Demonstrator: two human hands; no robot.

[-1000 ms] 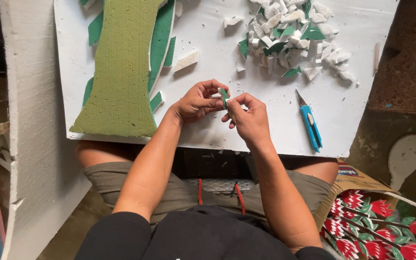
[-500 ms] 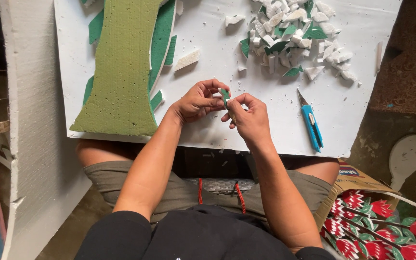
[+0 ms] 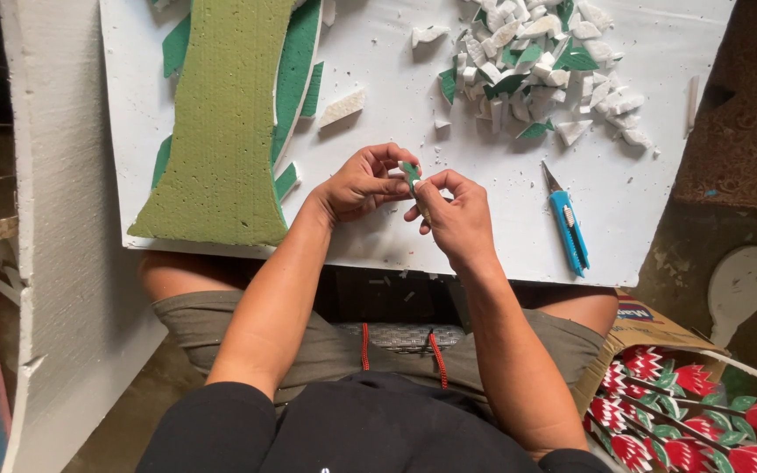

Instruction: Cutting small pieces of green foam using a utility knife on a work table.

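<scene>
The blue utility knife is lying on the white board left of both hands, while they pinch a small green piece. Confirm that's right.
Not quite. In the head view the blue utility knife lies on the white board to the right of both hands, not the left. The left hand and right hand do pinch a small green piece between them.

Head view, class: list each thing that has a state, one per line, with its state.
Small green foam piece: pinched between both hands.
Left hand: closed on the piece.
Right hand: closed on the piece.
Blue utility knife: lying free, blade out.
Foam scraps: heaped loose.
Green foam sheet: lying flat.
</scene>
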